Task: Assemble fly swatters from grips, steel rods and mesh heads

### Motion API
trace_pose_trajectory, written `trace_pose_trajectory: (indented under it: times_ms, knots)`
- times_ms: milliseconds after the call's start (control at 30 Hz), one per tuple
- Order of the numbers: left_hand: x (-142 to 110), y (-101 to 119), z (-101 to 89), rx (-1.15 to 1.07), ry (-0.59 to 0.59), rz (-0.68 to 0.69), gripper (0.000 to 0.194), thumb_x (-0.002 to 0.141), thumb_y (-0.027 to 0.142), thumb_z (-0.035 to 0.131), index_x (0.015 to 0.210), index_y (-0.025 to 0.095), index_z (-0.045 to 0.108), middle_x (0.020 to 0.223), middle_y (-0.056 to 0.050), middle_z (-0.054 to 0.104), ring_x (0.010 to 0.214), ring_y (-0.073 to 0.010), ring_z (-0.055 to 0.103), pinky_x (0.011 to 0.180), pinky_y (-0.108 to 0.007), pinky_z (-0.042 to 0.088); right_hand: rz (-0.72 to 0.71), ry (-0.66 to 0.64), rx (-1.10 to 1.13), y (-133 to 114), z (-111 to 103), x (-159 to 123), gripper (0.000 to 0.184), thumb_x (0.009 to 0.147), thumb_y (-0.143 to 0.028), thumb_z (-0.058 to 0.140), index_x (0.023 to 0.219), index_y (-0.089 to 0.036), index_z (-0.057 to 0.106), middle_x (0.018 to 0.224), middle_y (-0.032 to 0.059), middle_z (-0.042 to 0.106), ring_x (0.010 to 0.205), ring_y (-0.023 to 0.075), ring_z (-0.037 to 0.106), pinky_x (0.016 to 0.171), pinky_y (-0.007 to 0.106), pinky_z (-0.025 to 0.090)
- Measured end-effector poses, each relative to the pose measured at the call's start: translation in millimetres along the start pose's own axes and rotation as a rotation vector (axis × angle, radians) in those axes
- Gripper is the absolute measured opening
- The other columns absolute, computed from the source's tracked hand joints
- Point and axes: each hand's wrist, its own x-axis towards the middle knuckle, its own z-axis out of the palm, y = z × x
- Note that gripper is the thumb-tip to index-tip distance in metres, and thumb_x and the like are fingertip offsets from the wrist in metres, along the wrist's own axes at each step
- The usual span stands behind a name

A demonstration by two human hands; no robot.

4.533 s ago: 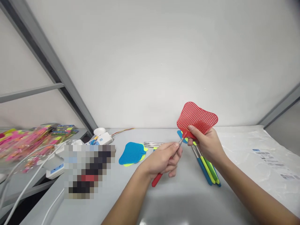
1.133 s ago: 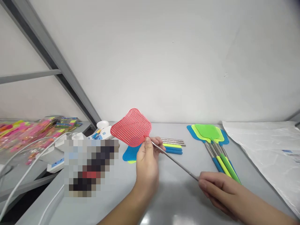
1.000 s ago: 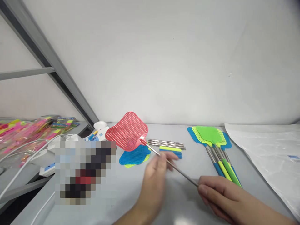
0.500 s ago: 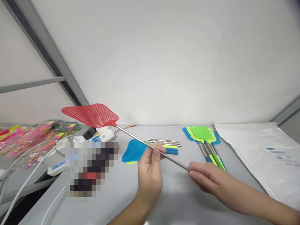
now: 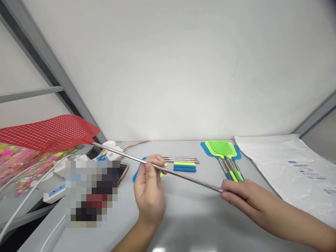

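Note:
I hold a red fly swatter [image 5: 49, 133] with its telescopic metal rod [image 5: 183, 176] drawn far out to the left. My left hand [image 5: 149, 192] pinches the rod near its middle. My right hand [image 5: 243, 197] is closed round the handle end, which is hidden in the fist. The red mesh head hangs in the air at the far left, above the table's left edge.
On the grey table [image 5: 189, 217] lie a bundle of green and blue swatters [image 5: 223, 152], loose metal rods with blue and yellow grips [image 5: 183, 164], and flat blue mesh heads [image 5: 138, 171]. A plastic bag [image 5: 288, 168] lies right. Cables, a power strip [image 5: 56, 189] and colourful packets [image 5: 15, 161] sit left.
The rod has been pulled out much longer, and the red head has moved from over the table's middle far to the left. My left hand slid along the rod.

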Motion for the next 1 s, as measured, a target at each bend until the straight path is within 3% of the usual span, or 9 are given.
trace_pose_trajectory:
  times_ms: [67, 200, 267, 433, 600, 800, 1000]
  knots:
    - [-9, -2, 3.3, 0.064, -0.072, -0.043, 0.029, 0.099, 0.032, 0.039, 0.087, 0.02, 0.062, 0.085, -0.003, 0.054, 0.082, -0.015, 0.05, 0.072, -0.026, 0.04, -0.014, 0.007, -0.01, -4, 0, 3, 0.039, 0.099, -0.05, 0.028, 0.075, -0.023, 0.043, 0.07, -0.002, 0.052, 0.065, 0.0142, 0.05, 0.057, 0.025, 0.032]
    - [-29, -7, 10.5, 0.225, -0.4, -0.171, 0.022, 0.097, 0.03, 0.045, 0.088, 0.02, 0.062, 0.083, -0.002, 0.058, 0.079, -0.015, 0.052, 0.074, -0.028, 0.042, -0.091, 0.047, -0.093, -10, 3, 14, 0.037, 0.098, -0.048, 0.032, 0.073, -0.023, 0.043, 0.062, -0.0036, 0.049, 0.056, 0.0124, 0.044, 0.053, 0.025, 0.027]
    - [-34, -8, 12.1, 0.252, -0.463, -0.178, 0.022, 0.097, 0.029, 0.045, 0.089, 0.021, 0.064, 0.084, -0.003, 0.06, 0.079, -0.0153, 0.054, 0.074, -0.028, 0.043, -0.122, 0.058, -0.133, -11, 3, 19, 0.037, 0.098, -0.047, 0.032, 0.072, -0.022, 0.042, 0.059, -0.0044, 0.046, 0.053, 0.0118, 0.041, 0.052, 0.026, 0.025]
    - [-20, -6, 4.7, 0.278, -0.385, -0.073, 0.023, 0.097, 0.029, 0.046, 0.088, 0.021, 0.067, 0.086, -0.004, 0.063, 0.087, -0.0172, 0.057, 0.08, -0.029, 0.043, -0.17, 0.095, -0.228, 10, 1, 20, 0.035, 0.099, -0.045, 0.028, 0.075, -0.024, 0.042, 0.059, -0.004, 0.047, 0.052, 0.0132, 0.043, 0.051, 0.026, 0.024]
    - [5, -5, -7.9, 0.207, -0.181, -0.063, 0.029, 0.098, 0.032, 0.042, 0.085, 0.02, 0.066, 0.087, -0.004, 0.059, 0.088, -0.0169, 0.054, 0.078, -0.029, 0.041, -0.144, 0.143, -0.276, 68, -1, -1, 0.032, 0.1, -0.04, 0.028, 0.077, -0.024, 0.043, 0.061, -0.0032, 0.05, 0.054, 0.0146, 0.048, 0.053, 0.026, 0.028]
    - [12, -2, -4.8, 0.099, -0.122, -0.047, 0.027, 0.096, 0.031, 0.046, 0.083, 0.019, 0.066, 0.085, -0.004, 0.056, 0.086, -0.016, 0.052, 0.074, -0.026, 0.041, -0.108, 0.171, -0.386, 126, 0, -32, 0.027, 0.101, -0.037, 0.031, 0.08, -0.025, 0.044, 0.064, -0.0028, 0.053, 0.056, 0.0151, 0.05, 0.055, 0.027, 0.029]
    - [12, 2, -3.9, 0.065, -0.127, -0.042, 0.027, 0.096, 0.032, 0.048, 0.082, 0.018, 0.067, 0.084, -0.004, 0.056, 0.083, -0.0151, 0.051, 0.07, -0.024, 0.041, -0.109, 0.281, -0.514, 148, -4, -44, 0.028, 0.099, -0.039, 0.035, 0.078, -0.024, 0.045, 0.062, -0.0018, 0.052, 0.055, 0.0162, 0.05, 0.054, 0.028, 0.031]
